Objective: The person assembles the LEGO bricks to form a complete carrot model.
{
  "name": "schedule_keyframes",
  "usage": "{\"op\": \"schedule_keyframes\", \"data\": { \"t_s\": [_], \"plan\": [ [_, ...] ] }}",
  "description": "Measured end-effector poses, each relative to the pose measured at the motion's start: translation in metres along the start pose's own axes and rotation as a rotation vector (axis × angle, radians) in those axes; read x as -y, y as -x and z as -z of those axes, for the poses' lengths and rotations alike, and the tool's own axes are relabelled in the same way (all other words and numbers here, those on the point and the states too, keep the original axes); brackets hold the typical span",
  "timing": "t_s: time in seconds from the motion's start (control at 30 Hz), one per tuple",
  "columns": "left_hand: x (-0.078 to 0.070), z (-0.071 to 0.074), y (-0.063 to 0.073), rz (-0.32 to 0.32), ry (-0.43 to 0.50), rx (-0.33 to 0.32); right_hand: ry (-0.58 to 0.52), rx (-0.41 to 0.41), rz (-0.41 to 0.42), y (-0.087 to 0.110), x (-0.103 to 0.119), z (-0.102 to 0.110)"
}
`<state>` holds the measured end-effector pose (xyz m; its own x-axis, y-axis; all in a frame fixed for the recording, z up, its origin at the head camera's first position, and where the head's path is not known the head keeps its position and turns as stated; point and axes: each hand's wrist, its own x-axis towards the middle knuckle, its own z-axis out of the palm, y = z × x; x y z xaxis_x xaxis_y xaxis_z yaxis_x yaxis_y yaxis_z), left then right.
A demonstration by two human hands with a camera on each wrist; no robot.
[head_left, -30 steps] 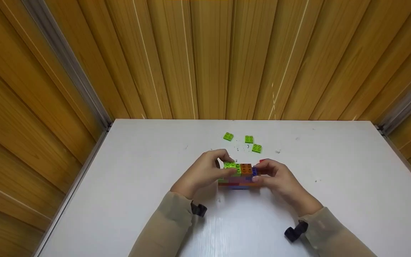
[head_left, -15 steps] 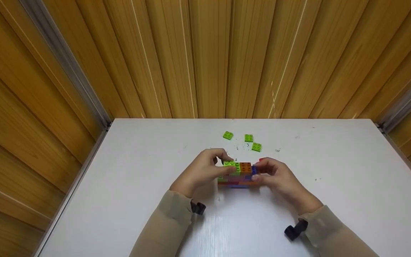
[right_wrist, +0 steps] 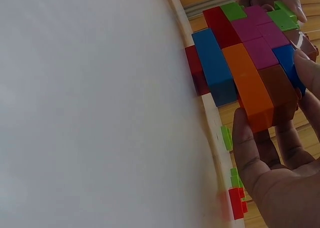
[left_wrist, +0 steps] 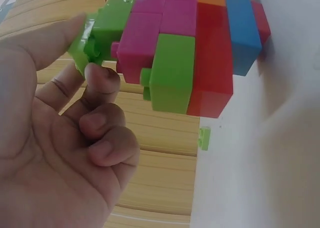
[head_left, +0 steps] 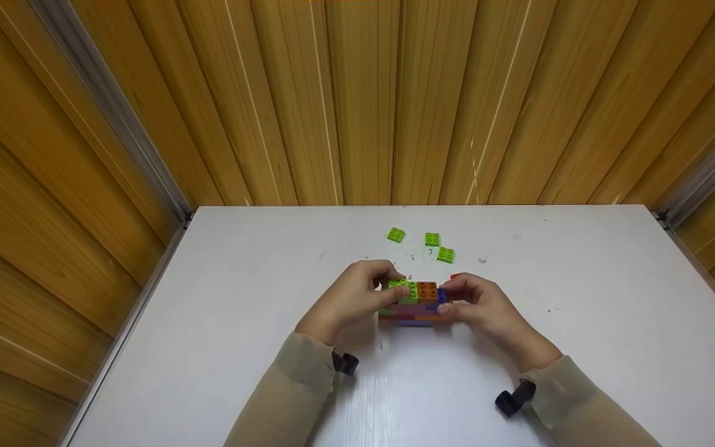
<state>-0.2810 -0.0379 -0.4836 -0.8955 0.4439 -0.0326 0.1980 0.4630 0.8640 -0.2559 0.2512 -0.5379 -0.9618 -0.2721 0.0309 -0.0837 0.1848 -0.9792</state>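
In the head view a built block of toy bricks (head_left: 408,308) stands on the table between both hands, with pink, red, orange and blue layers. My left hand (head_left: 350,298) pinches a light green brick (left_wrist: 80,45) between thumb and index finger at the block's upper left. That brick overlaps a green brick (left_wrist: 114,18) and looks slightly tilted; the other left fingers curl beneath. My right hand (head_left: 495,310) grips the block's right end, its thumb on a small blue brick (right_wrist: 287,62). One right finger touches an orange brick (right_wrist: 247,85). The far side is hidden from the head view.
Three loose green bricks, including one at the left (head_left: 396,235) and one at the right (head_left: 445,254), lie beyond the block. A red brick (right_wrist: 237,204) lies behind the right hand. Dark specks mark the white table (head_left: 258,323), and wood-patterned panels (head_left: 364,105) rise behind it.
My left thumb has shifted slightly up over the light green brick. The right hand keeps its grip at the same spot, and the loose bricks stay put.
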Motion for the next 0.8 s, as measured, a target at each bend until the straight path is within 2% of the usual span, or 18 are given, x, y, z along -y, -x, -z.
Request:
{"op": "schedule_keyframes", "data": {
  "t_s": [0.2, 0.37, 0.43, 0.63, 0.8],
  "plan": [
    [-0.001, -0.002, 0.001, 0.000, -0.052, -0.013, 0.002, -0.003, -0.026, 0.000, 0.000, 0.001],
    [0.004, -0.002, -0.002, -0.073, -0.086, -0.010, 0.004, 0.001, -0.035, -0.001, 0.000, 0.001],
    [0.008, -0.002, -0.004, -0.085, -0.092, 0.015, 0.000, 0.006, -0.033, -0.001, -0.001, 0.002],
    [0.019, -0.001, -0.008, -0.054, -0.071, 0.106, -0.004, 0.012, -0.040, -0.002, -0.002, 0.003],
    [0.021, -0.003, -0.009, -0.070, -0.054, 0.111, 0.011, 0.027, -0.054, -0.002, -0.001, 0.008]
  ]
}}
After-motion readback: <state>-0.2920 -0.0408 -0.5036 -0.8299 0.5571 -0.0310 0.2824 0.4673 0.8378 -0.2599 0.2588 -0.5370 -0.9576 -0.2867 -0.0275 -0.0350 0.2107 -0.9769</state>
